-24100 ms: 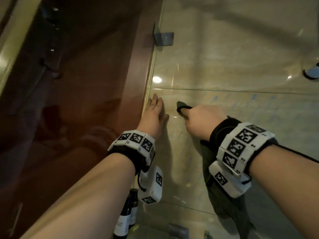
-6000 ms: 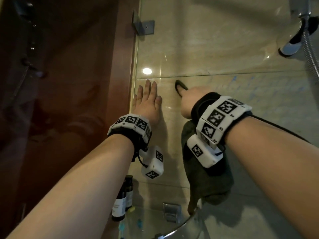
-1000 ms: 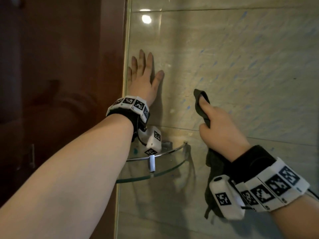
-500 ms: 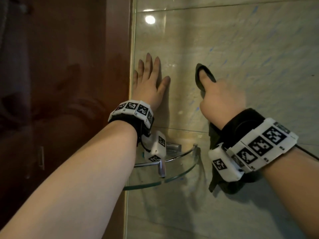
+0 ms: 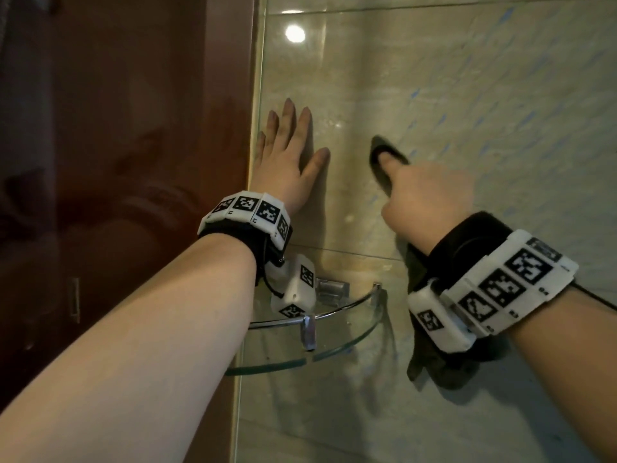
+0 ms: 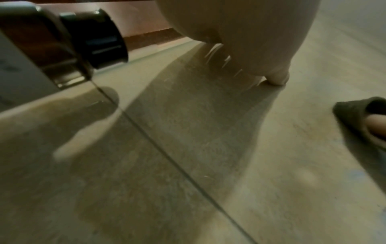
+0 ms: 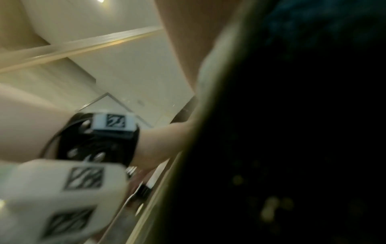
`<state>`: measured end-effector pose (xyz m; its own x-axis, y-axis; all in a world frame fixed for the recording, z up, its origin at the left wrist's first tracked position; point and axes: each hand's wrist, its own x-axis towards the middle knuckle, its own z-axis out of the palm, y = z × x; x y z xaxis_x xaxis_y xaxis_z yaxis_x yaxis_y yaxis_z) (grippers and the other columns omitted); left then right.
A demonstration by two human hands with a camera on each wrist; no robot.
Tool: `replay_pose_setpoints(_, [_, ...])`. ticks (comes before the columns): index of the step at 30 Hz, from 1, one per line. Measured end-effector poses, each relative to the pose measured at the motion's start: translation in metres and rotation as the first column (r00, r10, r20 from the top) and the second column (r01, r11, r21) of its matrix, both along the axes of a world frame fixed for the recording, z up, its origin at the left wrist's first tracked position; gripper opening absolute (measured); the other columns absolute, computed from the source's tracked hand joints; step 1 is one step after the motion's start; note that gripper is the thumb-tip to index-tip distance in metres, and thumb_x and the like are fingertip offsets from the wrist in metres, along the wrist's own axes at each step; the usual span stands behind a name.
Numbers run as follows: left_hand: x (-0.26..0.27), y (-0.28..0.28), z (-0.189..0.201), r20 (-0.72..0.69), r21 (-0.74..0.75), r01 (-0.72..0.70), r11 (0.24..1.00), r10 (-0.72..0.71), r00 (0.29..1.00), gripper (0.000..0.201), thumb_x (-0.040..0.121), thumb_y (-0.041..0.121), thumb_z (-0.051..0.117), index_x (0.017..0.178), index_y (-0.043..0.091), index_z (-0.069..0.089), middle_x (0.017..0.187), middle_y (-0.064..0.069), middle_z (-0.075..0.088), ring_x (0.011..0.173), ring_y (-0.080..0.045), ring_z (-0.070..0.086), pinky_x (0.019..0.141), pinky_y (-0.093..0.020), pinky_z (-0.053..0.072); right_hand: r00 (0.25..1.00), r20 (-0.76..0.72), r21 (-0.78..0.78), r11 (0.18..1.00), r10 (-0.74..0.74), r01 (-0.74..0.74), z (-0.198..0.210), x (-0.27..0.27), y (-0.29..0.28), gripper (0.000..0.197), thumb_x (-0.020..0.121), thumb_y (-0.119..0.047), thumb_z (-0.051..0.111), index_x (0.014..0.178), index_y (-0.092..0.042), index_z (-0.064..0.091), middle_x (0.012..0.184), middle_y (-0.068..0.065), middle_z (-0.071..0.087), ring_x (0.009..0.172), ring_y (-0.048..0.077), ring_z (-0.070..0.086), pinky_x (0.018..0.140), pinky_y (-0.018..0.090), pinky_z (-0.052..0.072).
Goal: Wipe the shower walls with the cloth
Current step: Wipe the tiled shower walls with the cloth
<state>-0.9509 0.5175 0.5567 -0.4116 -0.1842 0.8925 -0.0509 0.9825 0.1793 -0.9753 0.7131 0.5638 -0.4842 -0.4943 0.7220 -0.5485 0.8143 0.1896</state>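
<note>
Up goes the right hand compared with a second ago, when it sat lower beside the shelf; now it is level with the left hand's thumb, and the cloth has ridden up the shower wall with it. And look at that grip: the right hand's fingers are curled round the dark cloth, thumb laid along its upper fold, pressing that fold against the beige tile, while the rest of the cloth hangs down behind the wrist and ends level with the glass corner shelf. From the left wrist view the folded tip of the cloth shows at the right edge with a finger tucked in it, touching the tile. Over to the left hand: it is spread flat, fingers straight, palm against the wall just beside the corner where the tile meets the reddish-brown panel, holding nothing. Both wrists wear white bands printed with black-and-white markers. Below the left wrist, the glass shelf juts from the corner on a chrome rail. A dark-capped bottle looms at the top left of the left wrist view, blurred. The right wrist view is mostly blacked out by the cloth, with the left wrist band in sight.
</note>
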Motion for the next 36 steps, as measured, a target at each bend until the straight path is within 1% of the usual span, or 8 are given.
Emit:
replay_pose_setpoints(3, [0.000,0.001,0.000,0.001,0.003,0.003,1.000,-0.003,1.000,0.065,0.100,0.046,0.034,0.153,0.024,0.003,0.160,0.001,-0.012,0.146,-0.020,-0.015,0.115,-0.032,-0.010,1.000,0.022,-0.071,0.997,-0.013,0.014,0.010,0.000,0.004,0.068,0.090,-0.018,0.047,0.151,-0.029,0.019,0.078,0.008,0.047,0.074,0.028,0.050,0.066,0.032,0.039])
replay_pose_setpoints(7, [0.001,0.002,0.000,0.010,0.009,0.004,1.000,-0.004,1.000,0.065,0.100,0.046,0.034,0.153,0.023,0.004,0.160,0.001,-0.012,0.146,-0.020,-0.015,0.116,-0.033,-0.010,0.996,0.019,0.061,0.994,0.089,-0.090,-0.023,0.006,-0.006,0.062,0.089,-0.015,0.046,0.148,-0.028,0.030,0.101,0.010,0.061,0.094,0.030,0.061,0.066,0.031,0.036])
replay_pose_setpoints(10, [0.002,0.003,0.000,0.010,0.015,0.003,1.000,-0.003,1.000,0.066,0.100,0.046,0.035,0.153,0.023,0.004,0.160,0.000,-0.012,0.146,-0.020,-0.014,0.116,-0.034,-0.009,0.995,-0.022,0.143,0.986,0.093,-0.089,-0.042,0.005,-0.007,0.061,0.090,-0.014,0.044,0.147,-0.031,0.029,0.090,0.004,0.056,0.091,0.026,0.062,0.062,0.029,0.033])
replay_pose_setpoints(15, [0.004,0.004,0.000,0.017,0.031,0.027,0.999,-0.027,0.999,0.071,0.097,0.049,0.040,0.153,0.023,0.004,0.160,0.001,-0.012,0.146,-0.019,-0.014,0.117,-0.034,-0.008,0.999,0.038,-0.033,0.999,0.019,-0.018,-0.022,0.002,0.005,0.066,0.087,-0.017,0.048,0.148,-0.031,0.028,0.078,0.006,0.046,0.075,0.027,0.050,0.063,0.030,0.035])
replay_pose_setpoints(21, [0.005,0.005,0.000,0.034,0.045,0.018,0.999,-0.020,0.999,0.082,0.093,0.055,0.046,0.153,0.023,0.002,0.160,0.001,-0.013,0.146,-0.019,-0.015,0.118,-0.036,-0.008,0.992,0.063,0.073,0.991,0.109,-0.113,-0.052,0.007,-0.008,0.061,0.089,-0.014,0.046,0.146,-0.030,0.032,0.088,0.006,0.053,0.085,0.027,0.059,0.064,0.030,0.036])
replay_pose_setpoints(25, [0.005,0.005,0.000,0.047,0.054,0.020,0.998,-0.023,0.999,0.085,0.091,0.058,0.048,0.153,0.024,0.001,0.160,0.002,-0.014,0.146,-0.018,-0.015,0.118,-0.036,-0.009,0.996,0.053,-0.064,0.995,0.073,-0.070,-0.028,0.001,0.007,0.060,0.088,-0.017,0.049,0.145,-0.031,0.036,0.103,0.012,0.061,0.096,0.032,0.060,0.067,0.031,0.036])
replay_pose_setpoints(30, [0.005,0.006,-0.001,0.046,0.070,0.039,0.997,-0.042,0.998,0.088,0.089,0.058,0.051,0.153,0.024,0.002,0.160,0.003,-0.014,0.146,-0.019,-0.015,0.119,-0.039,-0.006,0.995,0.053,-0.038,0.996,0.083,-0.081,-0.038,0.009,-0.004,0.057,0.086,-0.016,0.049,0.141,-0.027,0.040,0.082,0.006,0.046,0.091,0.031,0.061,0.066,0.030,0.036])
replay_pose_setpoints(36, [0.005,0.006,0.000,0.039,0.070,0.043,0.997,-0.045,0.998,0.088,0.089,0.058,0.051,0.153,0.023,0.002,0.160,0.002,-0.014,0.146,-0.019,-0.015,0.119,-0.038,-0.007,0.990,0.019,0.035,0.990,0.137,-0.137,-0.055,0.005,-0.008,0.056,0.090,-0.017,0.048,0.142,-0.034,0.038,0.105,0.007,0.063,0.097,0.028,0.062,0.066,0.029,0.035])
